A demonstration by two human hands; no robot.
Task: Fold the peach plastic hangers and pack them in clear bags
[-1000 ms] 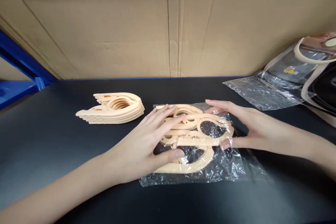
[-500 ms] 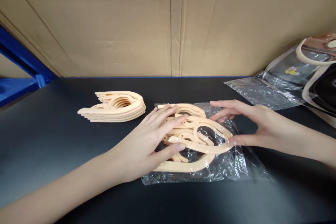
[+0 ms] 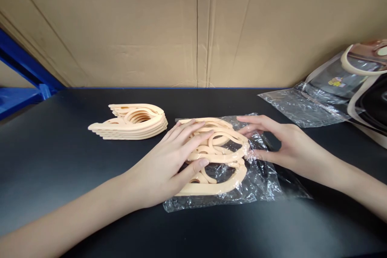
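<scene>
Several cream-coloured folding hangers [image 3: 225, 156], folded up, lie in a loose pile inside a clear plastic bag [image 3: 263, 185] on the dark tabletop. My left hand [image 3: 178, 153] rests flat over the pile's left part, fingers spread, hiding some of the hangers. At the bag's right side is my right hand [image 3: 272, 139], its thumb and fingers apart around the curved end of the upper hangers and touching the plastic. Left of the bag sits a neat stack of matching folded hangers [image 3: 139, 127], which neither hand touches.
Cardboard [image 3: 136, 28] stands along the table's back edge. A blue metal frame [image 3: 45, 88] is at the left. At the right lie another clear plastic bag [image 3: 305, 105] and a grey transparent item with pale trim [image 3: 326, 80].
My right hand has moved left, and the upper hangers in the bag have slid left with it, closer over the others. My left hand stays nearly in place.
</scene>
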